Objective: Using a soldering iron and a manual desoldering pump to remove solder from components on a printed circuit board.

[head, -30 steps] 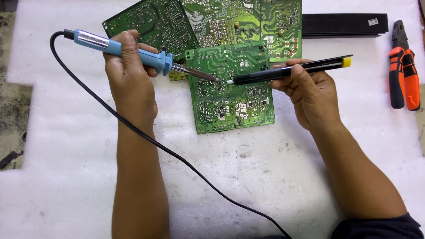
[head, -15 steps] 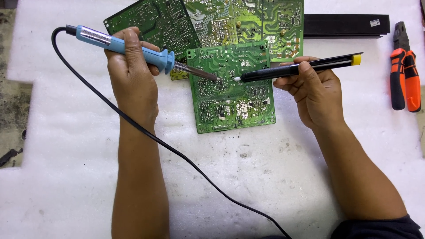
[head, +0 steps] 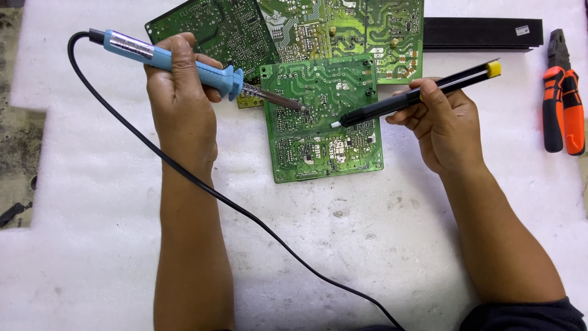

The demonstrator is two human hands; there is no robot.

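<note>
Holding a blue-handled soldering iron (head: 177, 63), the left hand (head: 180, 104) is wrapping closed around the grip, and the metal tip is resting on the solder side of the small green circuit board (head: 321, 122) near its upper left area. The iron's black cord (head: 202, 187) is trailing from the handle end, down past the left forearm and off the bottom edge.

Head view, right side: the right hand (head: 444, 125) is closing its fingers around a black desoldering pump (head: 416, 95) with a yellow plunger cap, its white nozzle sitting just beside the iron tip, over the same board. Nozzle and tip are near each other but appear apart; actual contact with the board cannot be confirmed.

Head view, surroundings: the small board is lying flat on white foam sheet (head: 367, 245), overlapping two larger green boards (head: 343, 34) behind it. A black bar (head: 484, 34) is lying further back; orange-handled pliers (head: 563, 101) are lying well to the right, untouched.

Progress judgement: a joint is apparently being heated, with removal of solder not visibly done.
</note>
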